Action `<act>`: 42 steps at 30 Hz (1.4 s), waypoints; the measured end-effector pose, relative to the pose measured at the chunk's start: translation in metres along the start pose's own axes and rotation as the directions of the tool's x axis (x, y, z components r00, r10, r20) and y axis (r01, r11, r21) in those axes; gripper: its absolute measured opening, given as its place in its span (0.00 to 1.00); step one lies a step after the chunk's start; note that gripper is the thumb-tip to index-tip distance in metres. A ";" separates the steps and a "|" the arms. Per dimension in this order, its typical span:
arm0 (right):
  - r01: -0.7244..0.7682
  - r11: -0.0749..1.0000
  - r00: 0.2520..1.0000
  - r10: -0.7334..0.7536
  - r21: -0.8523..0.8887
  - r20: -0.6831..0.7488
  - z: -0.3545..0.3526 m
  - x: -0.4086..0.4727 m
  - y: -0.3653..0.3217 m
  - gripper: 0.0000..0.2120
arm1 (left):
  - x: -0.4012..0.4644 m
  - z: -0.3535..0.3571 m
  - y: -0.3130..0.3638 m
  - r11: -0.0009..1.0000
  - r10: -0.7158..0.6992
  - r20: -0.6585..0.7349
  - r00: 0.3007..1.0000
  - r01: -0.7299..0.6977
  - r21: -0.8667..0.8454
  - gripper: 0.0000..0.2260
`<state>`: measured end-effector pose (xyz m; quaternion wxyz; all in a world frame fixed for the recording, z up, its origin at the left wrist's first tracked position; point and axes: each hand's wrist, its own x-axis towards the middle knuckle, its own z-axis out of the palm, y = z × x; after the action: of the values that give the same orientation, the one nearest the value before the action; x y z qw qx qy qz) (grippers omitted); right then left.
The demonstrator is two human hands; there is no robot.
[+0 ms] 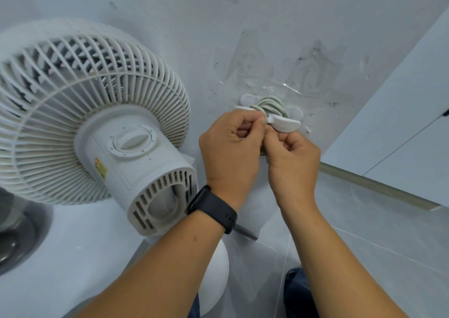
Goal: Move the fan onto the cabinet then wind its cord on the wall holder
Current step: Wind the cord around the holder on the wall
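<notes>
Fan (92,123) is seen standing at the left on the cabinet (73,257). The left hand (230,145) and right hand (291,155) are pinched together on the cord (267,105), coiled around the wall holder (284,123) just beyond their fingertips; the coils run left-right.

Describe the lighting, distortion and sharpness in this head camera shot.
Head view: soft, even light, with weak shadows; wide-angle bending bulges the fan grille and bows the edges; the left hand, right hand and cord on the wall holder look fairly sharp; corners soften slightly.
</notes>
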<state>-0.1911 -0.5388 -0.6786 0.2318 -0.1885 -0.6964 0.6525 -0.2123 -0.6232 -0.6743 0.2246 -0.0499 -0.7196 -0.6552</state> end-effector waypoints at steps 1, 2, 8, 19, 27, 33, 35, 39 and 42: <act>0.007 1.000 1.000 -0.007 -0.021 -0.007 0.000 0.001 0.000 0.13 | 0.001 0.000 0.001 1.000 -0.023 0.010 1.000 0.023 -0.012 0.03; 0.015 0.999 1.000 -0.015 -0.042 -0.012 0.000 0.001 0.000 0.12 | 0.001 0.000 0.002 0.999 -0.047 0.017 0.999 0.047 -0.020 0.03; 0.062 0.983 0.997 -0.068 -0.171 -0.031 -0.001 0.006 -0.005 0.16 | 0.010 0.003 0.004 0.985 -0.160 0.026 0.987 0.162 -0.053 0.04; 0.142 0.960 0.983 -0.109 -0.243 0.146 -0.017 0.005 -0.002 0.11 | -0.001 -0.007 0.001 0.945 -0.242 0.128 0.962 0.264 -0.195 0.04; 0.322 0.830 0.922 -0.385 -0.456 -0.050 -0.020 0.001 0.002 0.17 | -0.004 -0.007 0.004 0.944 -0.221 0.147 0.964 0.249 -0.216 0.04; 0.476 0.704 0.823 -0.567 -0.527 -0.015 -0.019 0.005 0.003 0.18 | -0.004 -0.008 -0.001 0.964 -0.152 0.127 0.980 0.176 -0.200 0.04; 0.497 0.687 0.809 -0.588 -0.529 -0.004 -0.021 0.009 0.004 0.15 | -0.004 -0.007 -0.002 0.975 -0.120 0.115 0.986 0.139 -0.172 0.05; 0.480 0.705 0.824 -0.566 -0.521 -0.008 -0.023 0.012 0.003 0.15 | -0.004 -0.008 -0.002 0.999 -0.030 0.085 0.996 0.033 -0.037 0.04; 0.450 0.721 0.843 -0.537 -0.527 -0.014 -0.021 0.011 0.000 0.15 | -0.002 -0.008 0.000 0.999 0.016 0.058 0.998 -0.019 0.051 0.04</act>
<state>-0.1886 -0.5153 -0.6768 0.3973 -0.1030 -0.8448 0.3434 -0.2084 -0.6306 -0.6752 0.2109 -0.0693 -0.7418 -0.6328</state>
